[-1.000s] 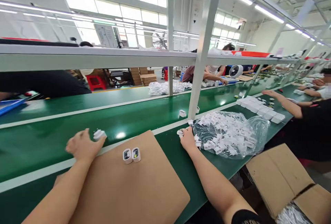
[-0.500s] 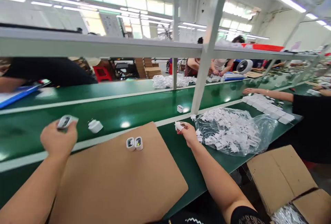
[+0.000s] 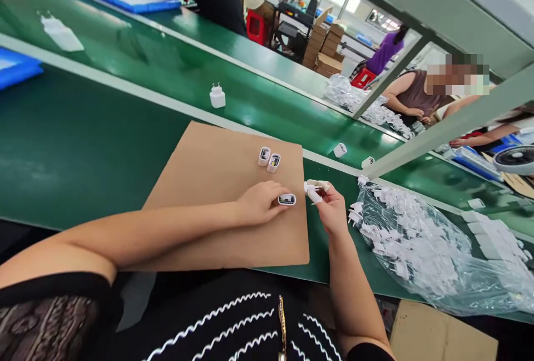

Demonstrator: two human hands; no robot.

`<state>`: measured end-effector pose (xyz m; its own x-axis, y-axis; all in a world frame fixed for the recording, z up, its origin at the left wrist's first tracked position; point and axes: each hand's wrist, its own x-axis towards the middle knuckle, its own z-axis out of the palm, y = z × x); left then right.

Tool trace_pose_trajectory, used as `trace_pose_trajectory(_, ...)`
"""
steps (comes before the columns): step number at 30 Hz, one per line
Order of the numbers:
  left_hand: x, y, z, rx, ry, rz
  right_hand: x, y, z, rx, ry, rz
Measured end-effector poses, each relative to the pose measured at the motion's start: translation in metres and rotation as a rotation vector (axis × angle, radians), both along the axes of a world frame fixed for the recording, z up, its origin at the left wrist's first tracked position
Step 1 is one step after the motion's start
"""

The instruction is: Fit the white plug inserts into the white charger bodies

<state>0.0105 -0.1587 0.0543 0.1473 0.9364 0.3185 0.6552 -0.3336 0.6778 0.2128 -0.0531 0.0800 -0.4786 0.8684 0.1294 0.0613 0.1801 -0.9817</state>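
My left hand (image 3: 261,202) is closed around a small white charger shell (image 3: 287,199), its open end facing the camera, held just above the brown cardboard sheet (image 3: 208,183). My right hand (image 3: 331,211) pinches a white plug piece (image 3: 314,189) a short way right of the shell; the two parts do not touch. Two more open shells (image 3: 269,159) stand side by side on the cardboard behind my hands. A clear plastic bag (image 3: 438,250) holding several white plug pieces lies to the right of my right hand.
A finished white charger (image 3: 217,95) stands on the green conveyor belt (image 3: 125,55), with other white parts (image 3: 339,150) further along. Other people work across the line. A metal frame post (image 3: 438,133) crosses at the right. A cardboard box (image 3: 442,336) sits at lower right.
My left hand came in from the belt with a shell and now meets my right hand over the cardboard. My head has tilted down and to the left.
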Motion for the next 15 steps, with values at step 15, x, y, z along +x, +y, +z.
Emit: trace_pose_trajectory(15,-0.007,0.008,-0.021,-0.078,-0.294,-0.001,-0.013,-0.031,0.008,0.938,-0.651,0.202)
